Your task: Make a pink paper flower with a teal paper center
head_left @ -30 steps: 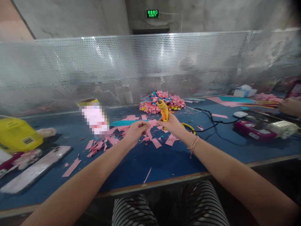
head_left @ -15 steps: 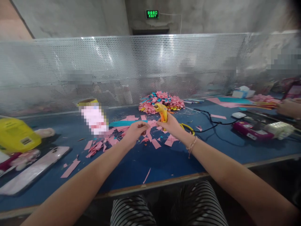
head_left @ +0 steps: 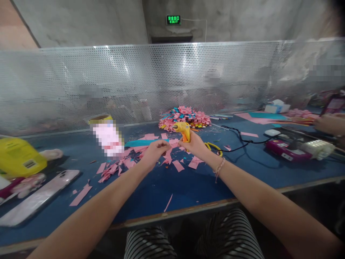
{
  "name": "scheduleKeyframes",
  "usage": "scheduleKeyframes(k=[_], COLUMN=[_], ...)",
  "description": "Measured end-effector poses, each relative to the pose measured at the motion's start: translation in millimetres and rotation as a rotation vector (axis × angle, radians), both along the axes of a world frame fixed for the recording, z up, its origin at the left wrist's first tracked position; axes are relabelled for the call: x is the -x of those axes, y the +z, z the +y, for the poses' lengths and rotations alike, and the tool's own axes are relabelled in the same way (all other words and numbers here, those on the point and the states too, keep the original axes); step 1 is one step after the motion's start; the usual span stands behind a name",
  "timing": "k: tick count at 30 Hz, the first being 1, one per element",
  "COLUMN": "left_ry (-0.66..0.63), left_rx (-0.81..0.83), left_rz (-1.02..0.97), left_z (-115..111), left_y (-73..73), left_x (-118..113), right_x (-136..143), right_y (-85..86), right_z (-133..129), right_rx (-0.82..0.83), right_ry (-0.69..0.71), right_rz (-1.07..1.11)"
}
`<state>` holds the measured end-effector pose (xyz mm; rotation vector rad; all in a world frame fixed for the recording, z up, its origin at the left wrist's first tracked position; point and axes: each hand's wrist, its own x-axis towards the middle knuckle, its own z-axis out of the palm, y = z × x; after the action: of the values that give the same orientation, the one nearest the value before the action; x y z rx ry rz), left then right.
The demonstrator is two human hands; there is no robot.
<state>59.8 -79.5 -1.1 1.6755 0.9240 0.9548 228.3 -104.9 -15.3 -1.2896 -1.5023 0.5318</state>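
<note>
Yellow glue gun tips down to the left

Since one second ago, the yellow glue gun (head_left: 183, 128) has tipped over, so its nose now points left instead of up. Both hands have stayed in nearly the same spot.

The right hand (head_left: 194, 143) has its fingers wrapped around the handle of the glue gun. The gun is up off the table (head_left: 145, 196), over the middle part. The left hand (head_left: 156, 151) is just beside it, with its fingers bent in together. I cannot tell if they pinch anything (the tips are too small to see well). Some pink paper (head_left: 175, 142) is between the two hands.

A long blue strip (head_left: 142, 142) is on the table behind the left hand. Pink scraps (head_left: 110, 172) lie all around, mostly to the left. Behind the gun is a big fluffy pile of pink and blue folded paper (head_left: 185, 117).

A phone (head_left: 40, 198) lies far to the left, near a big yellow thing (head_left: 21, 156). Far to the right is a purple box (head_left: 287, 149), and another person's hand (head_left: 327, 124) is at the edge.
</note>
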Motion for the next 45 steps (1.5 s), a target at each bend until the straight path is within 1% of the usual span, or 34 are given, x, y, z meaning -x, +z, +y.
scheduleKeyframes(k=[3,6,11,15,18,20,25,28,31,34,37,41,45], left_ry=[0.046,0.097,0.14,0.172,0.183,0.139,-0.016,-0.139,-0.227,-0.263,-0.28,-0.31,-0.342], left_rx=[0.027,0.052,0.123,0.174,0.21,0.252,0.409,0.477,0.517,0.532,0.537,0.531,0.535], left_rz=[-0.032,-0.056,-0.103,-0.112,-0.158,-0.221,-0.367,-0.419,-0.462,-0.505,-0.549,-0.55,-0.546], left_z=[1.6,4.7,11.3,14.6,13.2,10.8,4.6,2.3,0.2,-1.9,-3.3,-4.2,-5.5], left_y=[0.6,1.2,-0.1,-0.7,1.8,3.9,7.5,9.8,12.9,15.6,16.9,16.4,15.4], left_x=[0.0,2.2,7.5,8.9,8.2,7.2,5.1,5.4,5.9,5.7,5.3,5.4,5.1], right_x=[0.5,-1.7,-13.1,-22.5,-25.5,-24.5,-14.6,-9.1,-5.0,-1.3,2.5,6.5,7.5], right_y=[2.2,9.0,19.8,19.2,14.5,11.2,4.9,3.8,6.5,12.0,16.6,16.9,12.9], right_z=[-1.5,-5.9,-12.0,-6.8,-1.0,1.3,2.2,2.0,0.0,-3.8,-7.3,-8.6,-7.3], right_rx=[0.014,0.04,0.082,0.062,0.022,0.003,-0.003,-0.026,-0.04,-0.062,-0.047,-0.007,-0.04], right_ry=[0.008,0.003,0.022,0.026,-0.038,-0.065,-0.067,-0.04,0.025,0.08,0.123,0.168,0.165], right_rz=[0.008,0.059,0.111,0.111,0.067,0.038,0.018,0.078,0.213,0.352,0.421,0.463,0.42])
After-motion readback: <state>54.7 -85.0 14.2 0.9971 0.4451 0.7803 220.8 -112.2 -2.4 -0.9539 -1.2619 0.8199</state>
